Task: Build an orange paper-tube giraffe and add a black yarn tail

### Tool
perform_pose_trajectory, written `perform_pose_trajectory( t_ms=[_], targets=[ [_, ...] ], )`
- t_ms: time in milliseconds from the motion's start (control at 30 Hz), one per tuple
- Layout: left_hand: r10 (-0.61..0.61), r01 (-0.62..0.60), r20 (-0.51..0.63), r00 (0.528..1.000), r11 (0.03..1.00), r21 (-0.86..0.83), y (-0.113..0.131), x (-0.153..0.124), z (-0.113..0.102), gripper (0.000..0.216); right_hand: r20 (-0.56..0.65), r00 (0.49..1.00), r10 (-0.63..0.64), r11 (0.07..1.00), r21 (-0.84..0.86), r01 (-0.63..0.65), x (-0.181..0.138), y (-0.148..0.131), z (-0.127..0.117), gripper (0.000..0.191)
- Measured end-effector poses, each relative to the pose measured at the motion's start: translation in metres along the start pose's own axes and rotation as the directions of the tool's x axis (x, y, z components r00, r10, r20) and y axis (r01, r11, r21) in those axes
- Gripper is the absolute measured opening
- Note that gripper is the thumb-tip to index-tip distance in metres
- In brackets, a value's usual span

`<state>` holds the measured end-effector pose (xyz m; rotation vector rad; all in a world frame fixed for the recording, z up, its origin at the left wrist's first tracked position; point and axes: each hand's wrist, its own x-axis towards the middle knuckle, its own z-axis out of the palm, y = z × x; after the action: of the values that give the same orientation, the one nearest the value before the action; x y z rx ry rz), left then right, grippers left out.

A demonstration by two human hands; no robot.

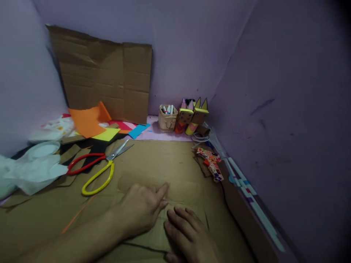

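Observation:
My left hand (141, 206) rests on a piece of cardboard (153, 235). Its index finger is stretched out to the right, with the thumb below and apart from it; the other fingers look curled and are partly hidden. Close beside it, my right hand (189, 233) lies with fingers spread on the same piece, near its right part. Just beyond my fingertips a pale, flat cardboard strip (183, 191) lies on the large cardboard sheet (164, 157). Scissors (109, 159) with one red and one yellow handle lie spread to the left of my left hand.
Orange paper (87, 122) and other coloured sheets are heaped at the back left, before an upright cardboard panel (104, 76). A small basket (167, 118) and paper animal figures (193, 117) stand at the back. Along the right wall are a patterned glue gun (211, 162) and pale strips (255, 204).

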<state>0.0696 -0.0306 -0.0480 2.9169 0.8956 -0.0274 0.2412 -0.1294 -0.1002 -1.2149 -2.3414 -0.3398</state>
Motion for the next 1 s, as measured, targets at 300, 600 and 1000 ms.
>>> perform_pose_trajectory(
  t_ms=[300,600,1000],
  targets=[
    [0.239,-0.232,0.061,0.969,0.967,-0.103,-0.017,0.033,0.016,0.057,-0.376,0.895,0.242,0.967,0.02,-0.253,-0.001,-0.014,0.027,0.02],
    [-0.279,0.187,-0.334,0.901,0.941,-0.283,-0.019,0.029,0.014,0.048,-0.137,0.988,0.066,0.998,0.007,-0.066,-0.02,-0.011,0.003,0.027],
    [0.073,-0.073,0.002,0.997,0.997,0.04,-0.019,-0.079,0.034,0.057,-0.013,1.0,0.018,0.994,0.11,-0.017,-0.023,0.0,-0.03,0.029]
  ],
)
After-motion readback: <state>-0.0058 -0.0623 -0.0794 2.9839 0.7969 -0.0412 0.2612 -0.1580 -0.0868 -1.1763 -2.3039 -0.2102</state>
